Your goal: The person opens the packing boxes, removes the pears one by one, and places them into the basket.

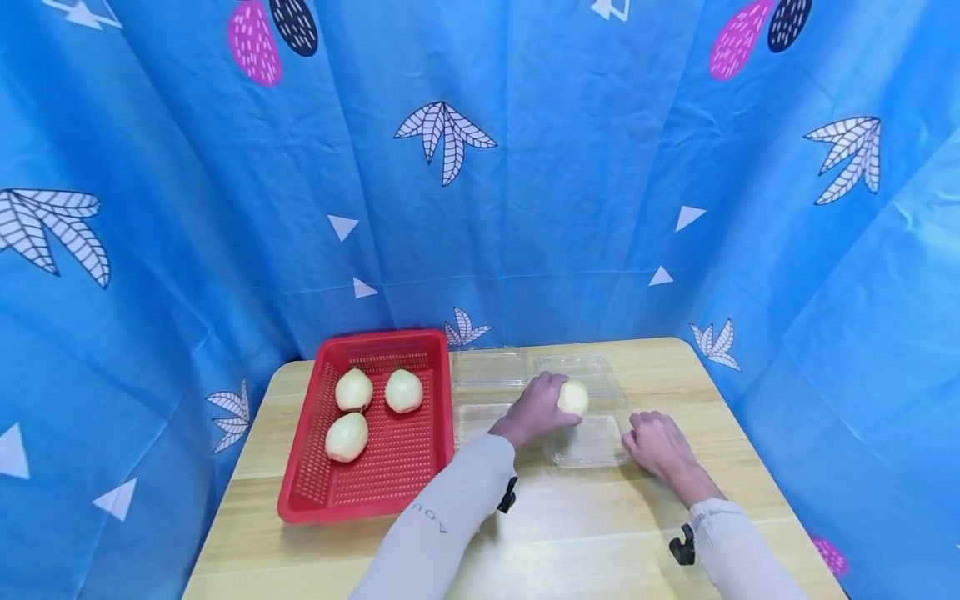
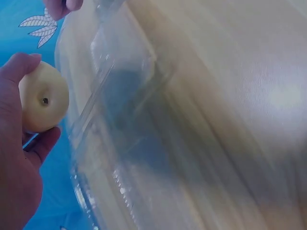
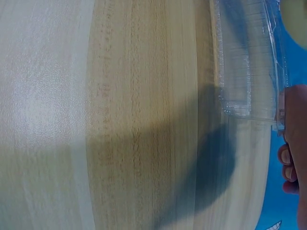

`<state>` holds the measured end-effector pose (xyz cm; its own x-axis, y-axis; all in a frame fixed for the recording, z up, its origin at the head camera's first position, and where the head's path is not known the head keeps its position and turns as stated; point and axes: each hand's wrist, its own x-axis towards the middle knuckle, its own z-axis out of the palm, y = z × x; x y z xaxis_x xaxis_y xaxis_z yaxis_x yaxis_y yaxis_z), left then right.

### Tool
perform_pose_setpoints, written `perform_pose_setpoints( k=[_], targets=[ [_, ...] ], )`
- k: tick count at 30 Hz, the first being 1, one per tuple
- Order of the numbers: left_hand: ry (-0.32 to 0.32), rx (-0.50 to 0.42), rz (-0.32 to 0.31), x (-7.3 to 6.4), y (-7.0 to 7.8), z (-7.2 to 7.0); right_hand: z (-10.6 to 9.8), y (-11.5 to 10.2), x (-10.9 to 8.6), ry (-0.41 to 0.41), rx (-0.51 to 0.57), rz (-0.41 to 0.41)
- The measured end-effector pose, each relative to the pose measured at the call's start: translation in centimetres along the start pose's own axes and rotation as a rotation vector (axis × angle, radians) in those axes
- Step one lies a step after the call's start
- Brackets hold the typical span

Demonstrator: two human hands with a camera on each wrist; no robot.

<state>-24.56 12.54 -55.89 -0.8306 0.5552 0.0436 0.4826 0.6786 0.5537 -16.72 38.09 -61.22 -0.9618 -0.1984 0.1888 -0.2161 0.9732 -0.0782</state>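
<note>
My left hand [image 1: 534, 410] grips a pale yellow pear [image 1: 573, 398] over the clear plastic box at the right. In the left wrist view, thumb and fingers wrap the pear [image 2: 55, 96], whose dark-centred end faces the camera. The near tray [image 1: 588, 442] of that box lies on the table, with a second clear panel [image 1: 585, 372] behind it. My right hand [image 1: 662, 447] pinches the near tray's right edge. In the right wrist view, its thumb rests at the corner of the clear box [image 3: 240, 72] and its other fingers are curled below.
A red perforated basket [image 1: 442, 400] stands at the left, holding three pears [image 1: 347, 437]. Another clear plastic box [image 1: 491, 367] lies between it and the right-hand box, partly hidden by my left arm. A blue patterned curtain [image 1: 525, 208] hangs behind the wooden table [image 1: 577, 533].
</note>
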Motion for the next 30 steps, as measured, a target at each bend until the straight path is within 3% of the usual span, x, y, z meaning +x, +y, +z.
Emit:
perform_pose_setpoints(
  k=[15,23,30],
  targets=[
    [0.009,0.053,0.010,-0.8,-1.6,-5.2,0.0,0.1,0.0,-0.005,-0.005,-0.006],
    [0.035,0.044,-0.015,-1.7,-2.8,-7.9,-0.2,-0.1,0.2,0.008,-0.014,-0.006],
    [0.066,0.081,0.009,-2.8,-3.6,-10.0,-0.3,-0.3,0.4,0.027,-0.032,-0.028]
  ],
)
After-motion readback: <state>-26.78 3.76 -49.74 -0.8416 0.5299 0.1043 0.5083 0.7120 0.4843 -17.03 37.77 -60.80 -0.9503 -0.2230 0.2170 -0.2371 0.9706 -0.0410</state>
